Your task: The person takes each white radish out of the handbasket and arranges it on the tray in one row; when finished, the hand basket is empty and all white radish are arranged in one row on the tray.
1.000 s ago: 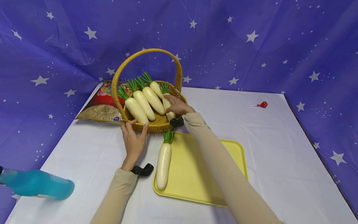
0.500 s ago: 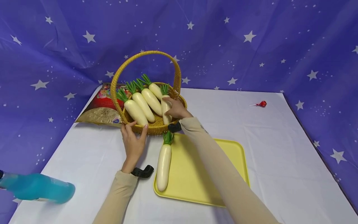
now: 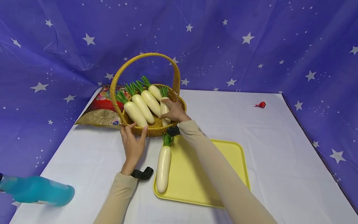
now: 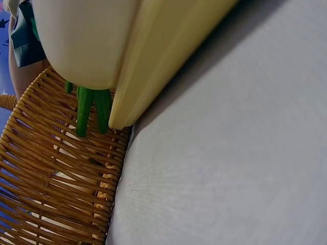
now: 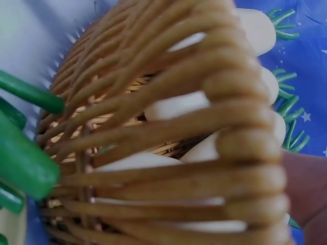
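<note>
The wicker basket (image 3: 156, 132) with a tall arched handle holds several white daikon radishes with green tops. My right hand (image 3: 175, 111) reaches over the rim and grips the rightmost daikon (image 3: 164, 107), thumb and fingers on either side; that hand is partly visible at the right edge of the right wrist view. On the basket's near left rim, my left hand (image 3: 132, 146) holds on with thumb and fingers spread; the left wrist view does not show it. Another daikon (image 3: 163, 169) lies along the left side of the yellow tray (image 3: 195, 171), its leaves towards the basket.
A bottle of blue liquid (image 3: 42, 189) stands at the left front. Behind the basket's left side lies a red and gold bag (image 3: 102, 109). A red lollipop (image 3: 262, 105) rests at the far right. A starry blue curtain (image 3: 218, 40) borders the white table.
My right hand has shifted the rightmost daikon slightly left and set it straighter inside the basket. The left hand stays at the rim. The head view has tilted up a little.
</note>
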Available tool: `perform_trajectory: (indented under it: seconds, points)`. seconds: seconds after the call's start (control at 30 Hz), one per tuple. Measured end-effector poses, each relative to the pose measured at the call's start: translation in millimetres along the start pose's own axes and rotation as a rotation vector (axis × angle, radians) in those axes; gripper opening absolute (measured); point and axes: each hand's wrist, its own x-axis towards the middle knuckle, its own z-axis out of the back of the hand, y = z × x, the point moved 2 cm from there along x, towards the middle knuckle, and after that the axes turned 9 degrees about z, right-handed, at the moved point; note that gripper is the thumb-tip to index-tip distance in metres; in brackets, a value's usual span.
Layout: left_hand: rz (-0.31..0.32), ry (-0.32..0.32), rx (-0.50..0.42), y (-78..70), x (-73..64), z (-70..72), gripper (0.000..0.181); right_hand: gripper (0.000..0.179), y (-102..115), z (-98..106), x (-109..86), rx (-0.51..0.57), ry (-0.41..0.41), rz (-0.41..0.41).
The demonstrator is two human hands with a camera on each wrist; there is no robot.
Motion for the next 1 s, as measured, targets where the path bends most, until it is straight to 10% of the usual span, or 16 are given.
perform_trajectory:
  seconds: [0.6,1.0]
  points:
    - [-0.007,-0.003,-0.003,0.0,0.8,0.4,0.052,0.069,3.9,-9.8,-2.0,-0.122,-0.155,0.023]
    - [-0.009,-0.001,-0.006,-0.1,0.5,-0.7,0.050,0.066,0.7,-3.4,-4.9,0.199,-0.184,-0.016]
